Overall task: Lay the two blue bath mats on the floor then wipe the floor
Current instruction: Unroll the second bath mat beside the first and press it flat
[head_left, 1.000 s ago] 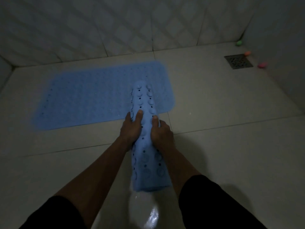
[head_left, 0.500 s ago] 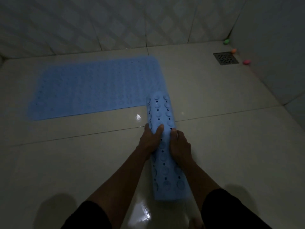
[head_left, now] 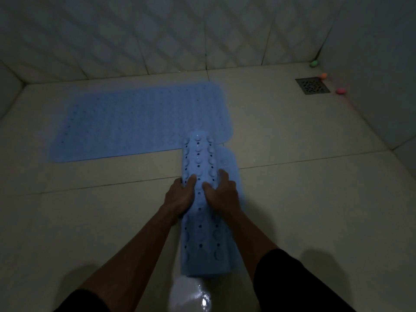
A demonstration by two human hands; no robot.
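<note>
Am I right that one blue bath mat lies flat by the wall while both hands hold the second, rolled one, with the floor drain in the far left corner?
Not quite: the floor drain sits in the far right corner, as the head view shows. The rest holds: one flat blue bath mat lies by the wall, and the left hand and right hand hold the rolled blue bath mat.

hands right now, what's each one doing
Left hand: grips the left side of the rolled blue bath mat.
Right hand: grips the right side of the same mat.
</note>
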